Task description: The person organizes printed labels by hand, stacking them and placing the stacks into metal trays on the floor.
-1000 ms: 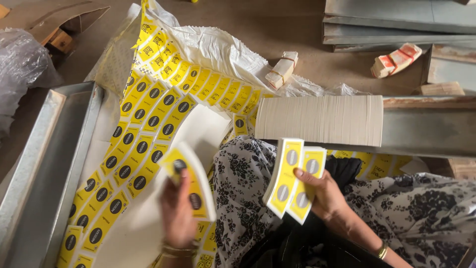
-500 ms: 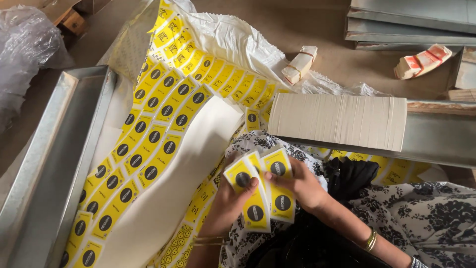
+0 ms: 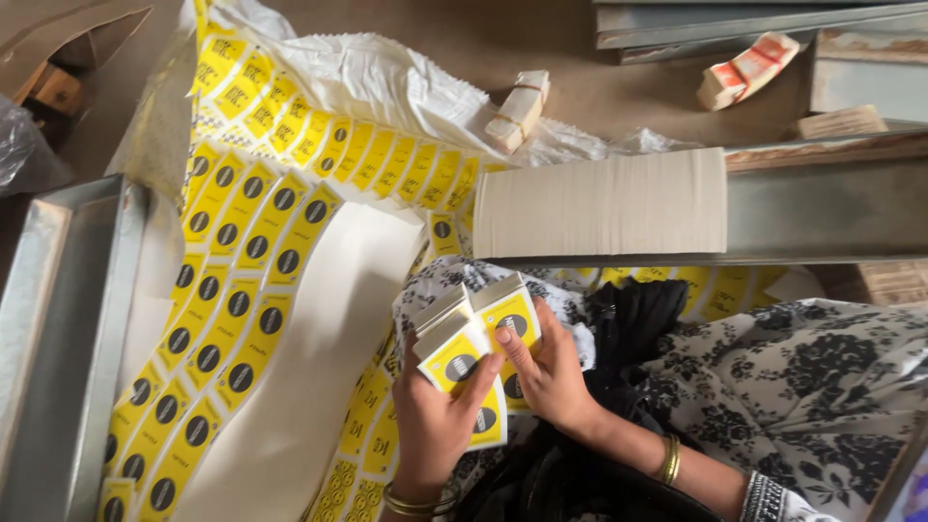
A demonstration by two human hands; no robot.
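My left hand (image 3: pixel 435 416) and right hand (image 3: pixel 551 372) meet over my lap, both closed on one stack of yellow labels (image 3: pixel 478 353). The left cups it from below and the left side, fingers laid up across the top label's face. The right grips the right edge, thumb pressed onto the top near the black dot. The stack is fanned a little, so its upper corners step apart at the top left. Bangles (image 3: pixel 667 459) sit on my right wrist, and more on the left.

Under the stack is my patterned dress (image 3: pixel 802 377) with a black cloth (image 3: pixel 628 319) lying on it, just right of my right hand.

To the left, a long white strip (image 3: pixel 309 358) runs diagonally from beside my left wrist up toward the far side, and sheets of yellow labels (image 3: pixel 242 251) lie along its left edge and curve across above it. There is bare strip right next to my left hand. Further left lies a grey metal tray (image 3: pixel 68 319), its rim parallel to the sheets.

Ahead of my hands, close, a block of white paper (image 3: pixel 599 203) rests against a metal bar (image 3: pixel 822 208) that shuts off that side. Beyond it sit a small tied bundle (image 3: pixel 517 108) on white plastic and a red-banded bundle (image 3: pixel 749 70) on the brown floor.
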